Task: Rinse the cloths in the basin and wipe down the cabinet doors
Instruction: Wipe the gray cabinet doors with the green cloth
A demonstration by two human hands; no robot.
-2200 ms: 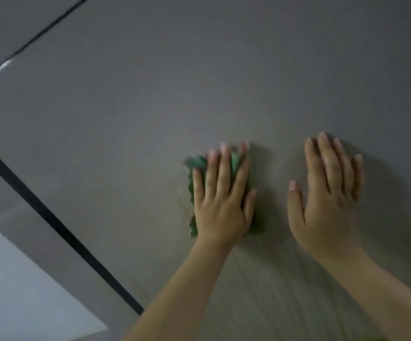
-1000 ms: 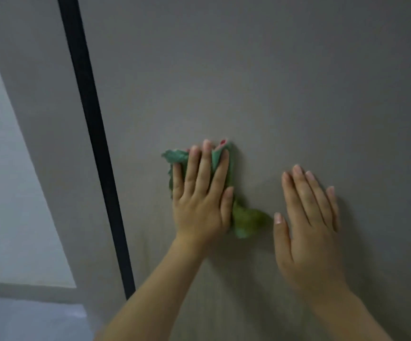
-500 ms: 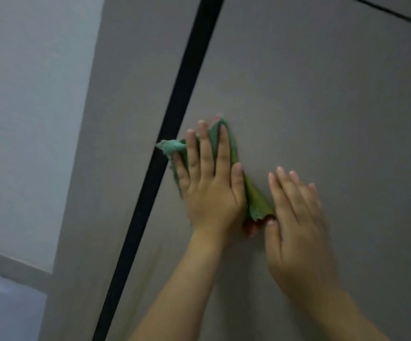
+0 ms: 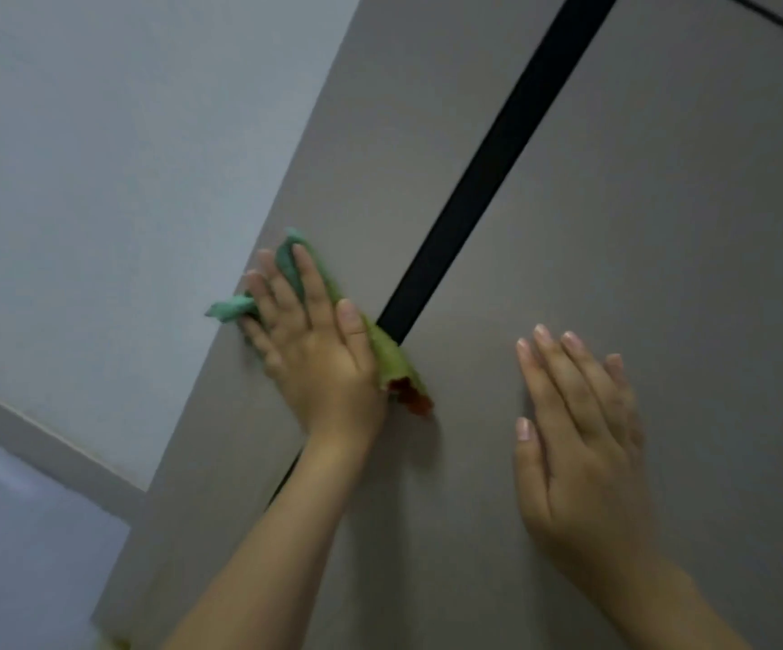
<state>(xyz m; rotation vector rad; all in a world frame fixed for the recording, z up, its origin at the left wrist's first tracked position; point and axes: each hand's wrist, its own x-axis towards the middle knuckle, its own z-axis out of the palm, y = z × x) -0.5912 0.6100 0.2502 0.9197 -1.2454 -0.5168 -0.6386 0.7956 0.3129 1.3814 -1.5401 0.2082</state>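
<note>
My left hand (image 4: 314, 349) presses a green cloth (image 4: 392, 356) flat against the grey cabinet door (image 4: 347, 147), with straight fingers spread over it. Cloth corners stick out past the fingertips at the door's left edge, and a red patch shows at its lower end. To the right, my right hand (image 4: 577, 429) rests flat on the neighbouring grey door (image 4: 661, 204), fingers straight, holding nothing. A black gap strip (image 4: 497, 152) runs between the two doors and passes under the cloth.
A pale wall (image 4: 98, 157) lies left of the cabinet, with a grey ledge or trim (image 4: 42, 443) lower left. Another thin dark seam (image 4: 774, 16) crosses the top right corner.
My left hand has slid the cloth leftward across the black strip onto the narrow left door, reaching its edge. My right hand has stayed flat on the right door, and the view has tilted.
</note>
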